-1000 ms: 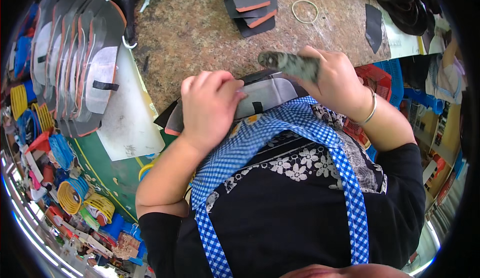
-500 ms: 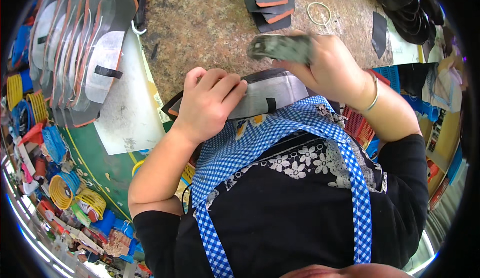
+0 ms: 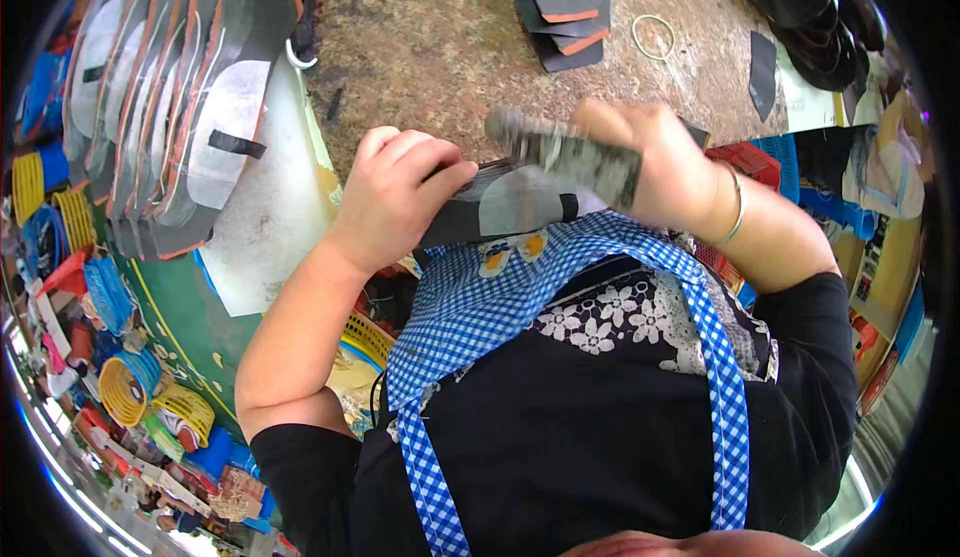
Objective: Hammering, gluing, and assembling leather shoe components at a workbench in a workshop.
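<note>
The right hand (image 3: 665, 157) has a firm grip, fingers wrapped around a motion-blurred grey, hammer-like tool (image 3: 570, 157) that points left over a black-and-grey panel (image 3: 515, 207). That panel sits at the near edge of the desk (image 3: 430, 57), close in front of the blue checked apron (image 3: 480, 277). The left hand (image 3: 400, 182) is partly curled at the panel's left end, thumb and forefinger near its upper edge — whether that grip pinches the piece or only presses it, I cannot tell.

The likeliest trouble is a bruised fingertip: the tool's end is close to the left thumb and forefinger, so a stroke drifting left could catch them. A light left hold might also let the panel skid or crease, especially so near the edge. The loose apron cloth (bunched just below) could snag under it — a smaller worry. A fanned stack of similar panels (image 3: 235, 122) stands to the left, well apart.
</note>
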`<state>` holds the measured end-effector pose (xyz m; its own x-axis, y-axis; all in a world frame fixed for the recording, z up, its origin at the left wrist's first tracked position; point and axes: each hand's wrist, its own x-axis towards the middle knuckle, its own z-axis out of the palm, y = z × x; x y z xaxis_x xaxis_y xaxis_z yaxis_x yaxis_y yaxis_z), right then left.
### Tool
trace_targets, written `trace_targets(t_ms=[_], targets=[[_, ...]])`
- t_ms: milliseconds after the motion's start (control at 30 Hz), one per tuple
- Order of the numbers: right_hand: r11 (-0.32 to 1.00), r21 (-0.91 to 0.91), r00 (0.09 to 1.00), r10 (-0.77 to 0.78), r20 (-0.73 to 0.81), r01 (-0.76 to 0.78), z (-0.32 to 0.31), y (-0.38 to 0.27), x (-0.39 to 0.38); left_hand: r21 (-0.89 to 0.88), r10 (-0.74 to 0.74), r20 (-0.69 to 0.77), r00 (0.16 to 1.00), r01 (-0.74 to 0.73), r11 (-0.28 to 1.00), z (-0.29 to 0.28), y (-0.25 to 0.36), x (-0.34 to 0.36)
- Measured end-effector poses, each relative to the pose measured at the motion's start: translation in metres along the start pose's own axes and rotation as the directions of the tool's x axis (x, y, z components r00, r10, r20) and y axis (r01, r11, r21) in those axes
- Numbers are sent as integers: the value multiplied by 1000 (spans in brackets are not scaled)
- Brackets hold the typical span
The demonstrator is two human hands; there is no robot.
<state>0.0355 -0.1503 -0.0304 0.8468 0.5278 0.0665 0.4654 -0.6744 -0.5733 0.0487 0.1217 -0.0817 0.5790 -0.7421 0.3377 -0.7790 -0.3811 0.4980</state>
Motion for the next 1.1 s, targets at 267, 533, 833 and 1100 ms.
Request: trace_targets(t_ms=[267,533,833,1100], targets=[[989,55,976,-141,164,134,16,-11,-1,-24,-107,65,992,109,994,-10,-1,-4],[999,-19,995,-43,85,44,11,-19,16,129,10,25,1000,-13,992,-21,-1,-10],[997,-26,993,-76,91,79,24,-26,25,40,-132,-43,990,134,990,-21,-5,-22],[991,-32,991,-130,-15,129,30,-25,32,-4,-384,-135,914,387,922,-17,1,-32]])
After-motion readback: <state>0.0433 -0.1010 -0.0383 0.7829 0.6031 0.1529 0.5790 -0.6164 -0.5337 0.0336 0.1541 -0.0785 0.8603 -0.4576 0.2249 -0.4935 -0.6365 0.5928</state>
